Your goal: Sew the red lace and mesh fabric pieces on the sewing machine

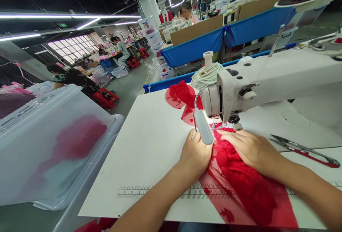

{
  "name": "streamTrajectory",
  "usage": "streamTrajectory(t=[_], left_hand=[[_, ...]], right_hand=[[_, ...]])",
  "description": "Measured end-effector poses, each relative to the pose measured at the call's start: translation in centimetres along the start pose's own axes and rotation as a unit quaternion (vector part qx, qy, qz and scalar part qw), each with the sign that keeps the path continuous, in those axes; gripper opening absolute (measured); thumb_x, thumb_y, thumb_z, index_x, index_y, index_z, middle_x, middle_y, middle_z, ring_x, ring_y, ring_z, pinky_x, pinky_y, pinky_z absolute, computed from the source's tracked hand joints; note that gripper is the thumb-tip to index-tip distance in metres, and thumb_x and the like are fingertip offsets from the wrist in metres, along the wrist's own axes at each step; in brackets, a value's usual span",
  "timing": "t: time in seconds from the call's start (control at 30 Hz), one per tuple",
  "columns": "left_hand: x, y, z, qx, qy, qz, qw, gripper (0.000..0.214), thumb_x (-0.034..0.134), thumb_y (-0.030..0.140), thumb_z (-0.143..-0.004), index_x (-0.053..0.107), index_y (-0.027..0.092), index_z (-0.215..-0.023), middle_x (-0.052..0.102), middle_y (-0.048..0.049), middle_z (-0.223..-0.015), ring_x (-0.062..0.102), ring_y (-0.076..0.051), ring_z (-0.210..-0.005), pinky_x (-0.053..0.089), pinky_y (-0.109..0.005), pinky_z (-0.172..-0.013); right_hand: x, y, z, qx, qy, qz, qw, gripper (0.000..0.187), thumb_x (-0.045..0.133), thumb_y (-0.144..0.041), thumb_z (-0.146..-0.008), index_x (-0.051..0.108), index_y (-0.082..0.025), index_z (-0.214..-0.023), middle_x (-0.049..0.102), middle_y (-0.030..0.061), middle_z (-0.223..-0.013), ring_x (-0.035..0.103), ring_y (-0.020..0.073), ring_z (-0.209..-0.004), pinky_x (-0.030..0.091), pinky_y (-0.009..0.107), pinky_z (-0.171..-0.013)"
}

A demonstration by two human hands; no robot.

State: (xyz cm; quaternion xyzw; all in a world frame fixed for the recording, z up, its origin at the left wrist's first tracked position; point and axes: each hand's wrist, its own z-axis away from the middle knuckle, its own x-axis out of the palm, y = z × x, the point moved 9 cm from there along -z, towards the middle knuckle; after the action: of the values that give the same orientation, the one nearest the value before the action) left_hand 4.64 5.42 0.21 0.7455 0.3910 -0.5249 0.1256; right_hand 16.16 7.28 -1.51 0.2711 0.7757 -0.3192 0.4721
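Observation:
A sheer red mesh and lace fabric (240,175) runs across the white sewing table to the presser foot (213,127) of a white sewing machine (262,79). My left hand (196,152) is closed at the fabric's left edge, close to the foot; a small grey lamp (204,127) hides some of its fingers. On the right side of the cloth, my right hand (253,150) lies with its fingers stretched toward the needle area. More of the red mesh (184,98) spreads out behind the foot.
Thread snips (307,150) with red handles lie right of my right hand. A ruler strip (133,191) marks the table's near edge. To the left stands a translucent plastic bin (53,146) with red material inside. Blue cloth troughs (195,47) and seated people are farther off.

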Motion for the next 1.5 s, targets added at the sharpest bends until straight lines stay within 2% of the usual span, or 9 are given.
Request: streamTrajectory(t=[0.23, 0.43, 0.57, 0.7, 0.83, 0.93, 1.1, 1.3, 1.5], left_hand=[[-0.2, -0.1, -0.1, -0.004, 0.006, -0.015, 1.0, 0.025, 0.044, 0.004, -0.094, 0.066, 0.016, -0.095, 0.072, -0.0086, -0.094, 0.064, -0.024, -0.091, 0.048, -0.046, -0.098], [-0.6, -0.4, -0.2, -0.007, 0.006, -0.008, 1.0, 0.02, 0.049, 0.005, -0.095, 0.065, 0.016, -0.093, 0.071, -0.0078, -0.093, 0.063, -0.023, -0.089, 0.047, -0.047, -0.099], [-1.1, -0.4, -0.9, -0.005, -0.034, 0.034, 0.999, 0.023, 0.042, 0.006, -0.098, 0.063, 0.015, -0.097, 0.068, -0.0093, -0.093, 0.061, -0.022, -0.089, 0.05, -0.038, -0.084], [-1.3, 0.5, -1.2, 0.044, -0.105, 0.115, 0.987, 0.022, 0.04, 0.011, -0.095, 0.059, 0.017, -0.086, 0.061, -0.0032, -0.078, 0.052, -0.016, -0.065, 0.04, -0.028, -0.058], [-1.0, 0.7, -1.1, 0.055, -0.146, 0.132, 0.979, 0.031, 0.042, 0.03, -0.1, 0.054, 0.019, -0.074, 0.057, -0.0012, -0.073, 0.047, -0.015, -0.059, 0.036, -0.029, -0.057], [-0.6, 0.5, -0.9, 0.032, -0.164, 0.131, 0.977, 0.043, 0.034, 0.046, -0.104, 0.057, 0.018, -0.081, 0.058, -0.0027, -0.075, 0.049, -0.017, -0.06, 0.038, -0.03, -0.056], [-1.4, 0.7, -0.8, 0.01, -0.127, 0.149, 0.981, 0.061, 0.02, 0.055, -0.105, 0.06, 0.011, -0.113, 0.063, -0.0091, -0.089, 0.057, -0.021, -0.068, 0.046, -0.033, -0.06], [-2.4, 1.3, -0.4, 0.021, -0.059, 0.117, 0.991, 0.085, 0.007, 0.067, -0.099, 0.067, 0.009, -0.112, 0.066, -0.018, -0.102, 0.062, -0.025, -0.076, 0.052, -0.038, -0.064], [-2.3, 1.5, 0.3, 0.015, -0.015, 0.067, 0.998, 0.085, 0.008, 0.068, -0.099, 0.068, 0.011, -0.118, 0.069, -0.0203, -0.107, 0.064, -0.028, -0.081, 0.052, -0.041, -0.068]], right_hand=[[-0.6, -0.4, -0.3, -0.023, 0.024, 0.013, 0.999, 0.048, 0.033, -0.004, -0.091, 0.063, -0.017, -0.126, 0.073, 0.0106, -0.115, 0.066, 0.0209, -0.093, 0.055, 0.032, -0.075], [-1.5, -0.8, -0.7, -0.038, 0.045, 0.006, 0.998, 0.036, 0.035, -0.027, -0.102, 0.068, -0.019, -0.113, 0.075, 0.0105, -0.101, 0.068, 0.0212, -0.085, 0.056, 0.033, -0.068], [-1.4, -1.2, -0.5, -0.07, 0.055, 0.01, 0.996, 0.035, 0.038, -0.025, -0.101, 0.067, -0.016, -0.119, 0.074, 0.0116, -0.112, 0.068, 0.0224, -0.089, 0.057, 0.036, -0.073], [-1.3, -1.4, -0.1, -0.092, 0.072, 0.009, 0.993, 0.035, 0.041, -0.02, -0.098, 0.065, -0.016, -0.123, 0.072, 0.0103, -0.122, 0.067, 0.0216, -0.091, 0.058, 0.036, -0.077], [-1.7, -1.7, 0.3, -0.11, 0.094, 0.02, 0.989, 0.036, 0.045, -0.016, -0.093, 0.064, -0.016, -0.124, 0.071, 0.0104, -0.124, 0.066, 0.0225, -0.096, 0.057, 0.035, -0.078], [-2.4, -2.1, 0.4, -0.125, 0.1, 0.019, 0.987, 0.039, 0.043, -0.008, -0.089, 0.066, -0.017, -0.12, 0.074, 0.0086, -0.115, 0.065, 0.0205, -0.092, 0.056, 0.032, -0.073], [-3.8, -2.2, 0.1, -0.115, 0.125, 0.041, 0.985, 0.039, 0.04, -0.001, -0.083, 0.069, -0.017, -0.105, 0.071, 0.0065, -0.083, 0.064, 0.0191, -0.08, 0.053, 0.029, -0.063], [-4.0, -2.5, 0.3, -0.123, 0.142, 0.058, 0.98, 0.04, 0.04, 0.001, -0.08, 0.068, -0.017, -0.102, 0.073, 0.0058, -0.092, 0.062, 0.0201, -0.086, 0.052, 0.031, -0.069], [-4.2, -2.6, 0.5, -0.131, 0.156, 0.071, 0.976, 0.041, 0.041, 0.002, -0.079, 0.067, -0.015, -0.104, 0.074, 0.0047, -0.092, 0.06, 0.0203, -0.088, 0.05, 0.031, -0.072]])
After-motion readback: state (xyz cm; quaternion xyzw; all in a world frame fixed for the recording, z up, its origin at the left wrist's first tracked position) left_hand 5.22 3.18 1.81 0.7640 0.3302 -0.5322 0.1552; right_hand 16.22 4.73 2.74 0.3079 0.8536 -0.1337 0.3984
